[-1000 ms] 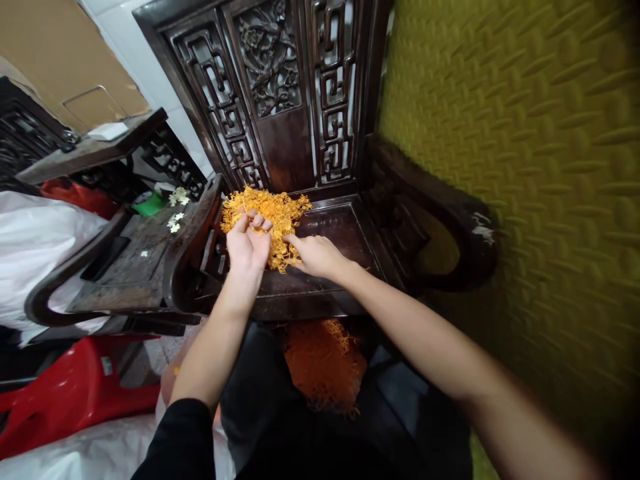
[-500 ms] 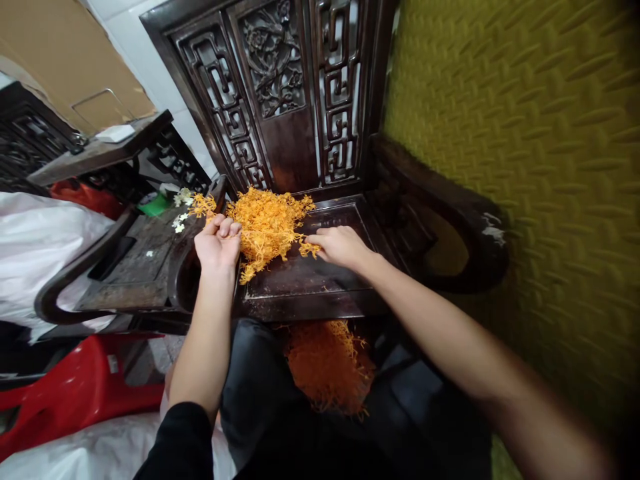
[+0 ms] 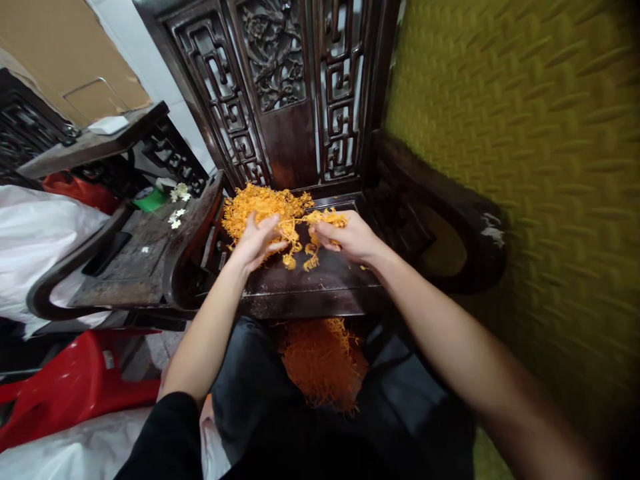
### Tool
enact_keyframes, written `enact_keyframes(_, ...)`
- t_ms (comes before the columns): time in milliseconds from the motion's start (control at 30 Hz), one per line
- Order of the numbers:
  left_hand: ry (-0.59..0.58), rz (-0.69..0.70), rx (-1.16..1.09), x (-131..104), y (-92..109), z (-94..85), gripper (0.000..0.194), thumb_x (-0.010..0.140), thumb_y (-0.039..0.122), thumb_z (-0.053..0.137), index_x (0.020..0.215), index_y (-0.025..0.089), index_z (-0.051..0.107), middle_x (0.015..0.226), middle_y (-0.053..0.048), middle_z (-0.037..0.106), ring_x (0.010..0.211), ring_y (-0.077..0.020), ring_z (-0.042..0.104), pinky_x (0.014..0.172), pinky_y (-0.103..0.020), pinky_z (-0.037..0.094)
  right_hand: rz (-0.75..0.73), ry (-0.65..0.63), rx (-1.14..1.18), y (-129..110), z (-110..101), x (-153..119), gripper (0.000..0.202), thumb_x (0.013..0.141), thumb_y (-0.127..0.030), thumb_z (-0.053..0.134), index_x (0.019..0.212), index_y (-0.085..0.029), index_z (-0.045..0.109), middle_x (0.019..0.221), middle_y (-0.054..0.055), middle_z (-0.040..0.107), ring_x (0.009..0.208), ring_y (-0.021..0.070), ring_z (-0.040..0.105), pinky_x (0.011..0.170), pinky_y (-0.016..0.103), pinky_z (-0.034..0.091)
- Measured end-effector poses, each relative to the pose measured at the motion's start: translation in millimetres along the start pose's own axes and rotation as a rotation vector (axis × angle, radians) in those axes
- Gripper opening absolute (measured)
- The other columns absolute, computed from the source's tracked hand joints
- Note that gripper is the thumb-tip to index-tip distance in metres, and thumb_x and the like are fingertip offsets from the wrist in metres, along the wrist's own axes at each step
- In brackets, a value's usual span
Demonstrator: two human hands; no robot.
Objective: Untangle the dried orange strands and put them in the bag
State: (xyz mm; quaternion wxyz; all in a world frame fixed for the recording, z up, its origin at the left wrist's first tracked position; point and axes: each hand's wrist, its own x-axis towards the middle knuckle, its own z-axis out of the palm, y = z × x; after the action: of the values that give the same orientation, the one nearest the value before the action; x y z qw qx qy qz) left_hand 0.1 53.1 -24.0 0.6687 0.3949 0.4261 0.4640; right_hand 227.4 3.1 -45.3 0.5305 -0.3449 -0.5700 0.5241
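Observation:
A heap of orange, branching, stringy pieces lies on the dark wooden chair seat. My right hand is closed on a small bunch of orange strands, whose ends dangle over the seat. Just left of that bunch is my left hand, in front of the heap with its fingers apart. Strands hang close to its fingertips; whether they touch is hard to tell. Below the seat edge, between my knees, sits a darker orange mass of similar strands.
Behind the seat rises a carved chair back, with a curved armrest on the right beside a yellow-green textured surface. On the left seat lie green tape and white flower-like pieces. A red plastic chair and white sacks stand left.
My left hand has moved right from the heap's left edge, its fingers spreading. My right hand has shifted slightly right and now lifts a larger bunch of strands.

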Motion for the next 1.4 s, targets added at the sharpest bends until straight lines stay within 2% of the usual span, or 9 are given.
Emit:
enact_keyframes(100,-0.153,-0.143,0.155,-6,-17,19.5,0.106,0.068,0.021,0.09,0.154,0.027,0.029,0.108,-0.01,0.074,0.078,-0.0192,0.072,0.066,-0.03,0.057,-0.003,-0.045,0.058,-8,12,-2,0.046,0.078,-0.059,0.077,0.071,-0.016,0.061,0.05,-0.007,0.048,0.042,0.0058,0.038,0.044,0.022,0.028)
enact_keyframes(233,-0.183,-0.063,0.242,-2,-21,20.8,0.071,0.065,0.01,0.086,0.131,0.015,0.059,0.096,-0.011,0.077,0.066,-0.0146,0.069,0.063,-0.026,0.053,-0.003,0.023,0.211,-14,7,-1,0.05,0.075,-0.063,0.078,0.072,-0.018,0.057,0.051,-0.008,0.045,0.039,0.0044,0.034,0.039,0.021,0.023)
enact_keyframes(433,0.017,0.201,0.693,15,-11,-15.0,0.004,0.069,0.012,0.074,0.072,0.015,0.075,0.079,-0.006,0.075,0.062,-0.0154,0.065,0.068,-0.031,0.052,0.024,0.434,0.298,-28,-29,-4,0.05,0.079,-0.064,0.073,0.077,-0.021,0.048,0.057,-0.009,0.039,0.038,0.0032,0.029,0.034,0.019,0.018)
enact_keyframes(733,0.155,0.487,1.343,16,1,-32.6,0.013,0.076,0.015,0.062,0.078,0.022,0.072,0.074,-0.002,0.072,0.074,-0.0213,0.066,0.082,-0.034,0.048,0.101,0.516,0.29,-23,-41,-8,0.044,0.081,-0.058,0.074,0.077,-0.021,0.051,0.057,-0.008,0.042,0.038,0.0034,0.032,0.033,0.018,0.02)
enact_keyframes(867,0.155,0.5,1.068,11,10,-35.0,0.007,0.072,0.02,0.068,0.079,0.02,0.067,0.075,-0.001,0.07,0.072,-0.0192,0.066,0.077,-0.031,0.048,0.251,0.579,0.243,-6,-47,-3,0.044,0.075,-0.054,0.08,0.075,-0.018,0.056,0.052,-0.008,0.042,0.036,0.0029,0.032,0.032,0.017,0.016)
enact_keyframes(967,0.048,0.354,0.623,6,13,-37.1,0.033,0.067,0.024,0.075,0.097,0.021,0.063,0.07,0.001,0.067,0.056,-0.015,0.062,0.059,-0.025,0.044,0.405,0.592,-0.006,12,-54,-4,0.04,0.073,-0.049,0.083,0.071,-0.015,0.062,0.046,-0.007,0.043,0.035,0.0031,0.03,0.032,0.018,0.015)
enact_keyframes(1100,-0.043,0.241,0.294,0,14,-30.6,0.046,0.066,0.021,0.075,0.11,0.022,0.06,0.065,0.002,0.065,0.05,-0.0121,0.057,0.05,-0.022,0.038,0.621,0.263,-0.322,18,-62,-13,0.05,0.062,-0.049,0.091,0.055,-0.017,0.054,0.042,-0.006,0.042,0.035,0.0029,0.029,0.031,0.018,0.015)
enact_keyframes(1233,-0.064,0.152,0.099,-5,20,-22.2,0.028,0.066,0.016,0.069,0.093,0.017,0.063,0.06,0.001,0.058,0.05,-0.0109,0.053,0.051,-0.022,0.041,0.661,0.011,-0.065,0,-74,-21,0.058,0.071,-0.069,0.078,0.063,-0.019,0.049,0.046,-0.008,0.038,0.035,0.002,0.021,0.031,0.016,0.009)
enact_keyframes(1400,-0.048,0.093,-0.224,-5,27,-21.2,0.012,0.067,0.013,0.059,0.078,0.017,0.056,0.057,0.003,0.046,0.049,-0.0086,0.044,0.049,-0.021,0.036,0.433,0.403,0.304,-13,-90,-14,0.059,0.09,-0.077,0.045,0.081,-0.019,0.054,0.049,-0.01,0.031,0.033,0.0038,0.015,0.029,0.016,0.011)
